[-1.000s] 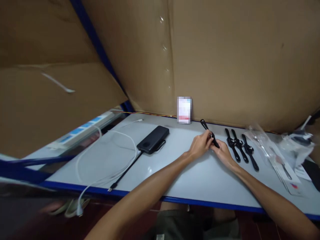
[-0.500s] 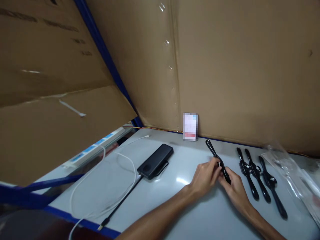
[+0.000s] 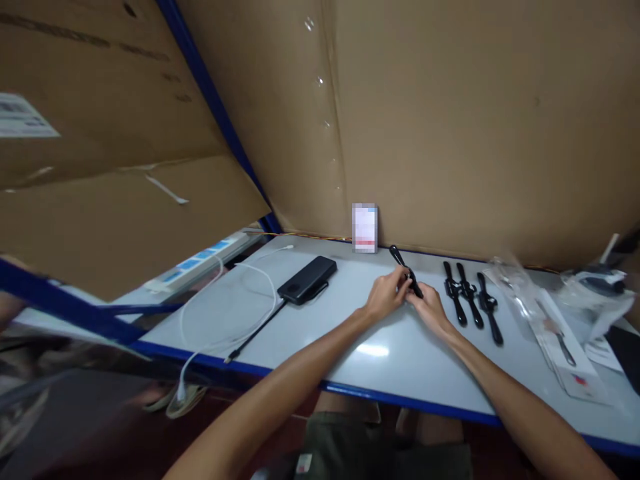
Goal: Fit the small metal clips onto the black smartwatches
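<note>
Table point(image 3: 310, 347), held watch point(image 3: 400, 259), strap point(image 3: 559, 335) in bag point(image 3: 515, 290)

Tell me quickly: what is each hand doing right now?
Left hand: closed, pinching the middle of a black wristwatch with a slim strap.
Right hand: closed on the near end of the same watch.

Warehouse packing bench: cardboard cartons point(image 3: 450, 120), blue racking point(image 3: 210, 100), bagged stock point(image 3: 545, 313).

three watches point(image 3: 469, 299) lie right of the held watch point(image 3: 406, 273), power bank point(image 3: 307, 279) left.
</note>
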Available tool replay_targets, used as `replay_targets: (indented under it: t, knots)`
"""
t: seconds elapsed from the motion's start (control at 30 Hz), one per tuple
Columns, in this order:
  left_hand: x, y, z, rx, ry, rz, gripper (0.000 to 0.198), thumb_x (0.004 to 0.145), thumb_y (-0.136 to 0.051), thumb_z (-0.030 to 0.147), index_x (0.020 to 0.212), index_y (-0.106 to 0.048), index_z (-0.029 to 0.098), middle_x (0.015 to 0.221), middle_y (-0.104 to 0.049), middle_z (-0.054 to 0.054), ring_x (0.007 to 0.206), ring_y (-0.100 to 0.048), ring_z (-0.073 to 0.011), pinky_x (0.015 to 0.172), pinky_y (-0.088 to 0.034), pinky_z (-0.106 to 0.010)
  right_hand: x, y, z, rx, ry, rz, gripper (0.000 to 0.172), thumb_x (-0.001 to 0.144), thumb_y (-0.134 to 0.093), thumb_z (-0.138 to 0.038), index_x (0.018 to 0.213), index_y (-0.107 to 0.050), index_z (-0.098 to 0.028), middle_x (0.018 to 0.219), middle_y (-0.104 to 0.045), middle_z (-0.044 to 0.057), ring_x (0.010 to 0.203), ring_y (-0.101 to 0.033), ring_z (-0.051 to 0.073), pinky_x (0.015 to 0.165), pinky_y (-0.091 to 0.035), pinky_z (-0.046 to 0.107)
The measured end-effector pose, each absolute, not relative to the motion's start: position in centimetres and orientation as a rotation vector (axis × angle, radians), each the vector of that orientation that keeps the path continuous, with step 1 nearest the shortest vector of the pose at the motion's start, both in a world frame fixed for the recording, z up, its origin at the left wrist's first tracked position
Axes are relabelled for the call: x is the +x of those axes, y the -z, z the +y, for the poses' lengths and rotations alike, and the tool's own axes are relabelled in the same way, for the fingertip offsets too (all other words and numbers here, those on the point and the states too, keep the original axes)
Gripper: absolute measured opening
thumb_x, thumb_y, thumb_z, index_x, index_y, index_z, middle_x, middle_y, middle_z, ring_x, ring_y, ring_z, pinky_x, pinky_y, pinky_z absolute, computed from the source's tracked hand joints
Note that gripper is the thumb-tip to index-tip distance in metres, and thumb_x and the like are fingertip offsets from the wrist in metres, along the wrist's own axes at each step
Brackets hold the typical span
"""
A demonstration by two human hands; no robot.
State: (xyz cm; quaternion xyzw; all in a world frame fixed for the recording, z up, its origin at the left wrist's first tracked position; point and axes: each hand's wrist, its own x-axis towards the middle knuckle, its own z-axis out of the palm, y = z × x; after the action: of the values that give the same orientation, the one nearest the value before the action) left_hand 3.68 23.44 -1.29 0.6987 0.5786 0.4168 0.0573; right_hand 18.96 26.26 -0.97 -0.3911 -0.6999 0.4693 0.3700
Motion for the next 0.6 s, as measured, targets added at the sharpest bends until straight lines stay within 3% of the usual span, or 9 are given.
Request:
replay_targets:
  t: [0.3,0.6]
  knots:
    - [4.27,1.75,23.80,2.222,-1.122,1.924,0.023,0.101,-0.047,0.024,0.122,-0.055,0.023,0.103,-0.074,-0.005,0.093,-0.071,-0.0208,0.081,-0.050,-0.029,19.00,1.36,27.28,-1.095,-1.179,-1.849,0.019,0.070,-0.054,-0.033,0.074,-0.064,-0.017,0.065,-0.058,-0.001,0.069,-0.050,0.018,0.061,-0.034,0.026]
    - [4.29,1.92,24.16,2.172,-1.081,2.110,0.020,0.104,-0.047,0.033,0.119,-0.053,0.022,0.102,-0.074,-0.006,0.090,-0.071,-0.0216,0.078,-0.049,-0.030,18.98,1.05,27.31,-1.093,-1.186,-1.842,0.012,0.070,-0.057,-0.029,0.066,-0.059,-0.018,0.062,-0.054,-0.002,0.067,-0.050,0.017,0.058,-0.029,0.026]
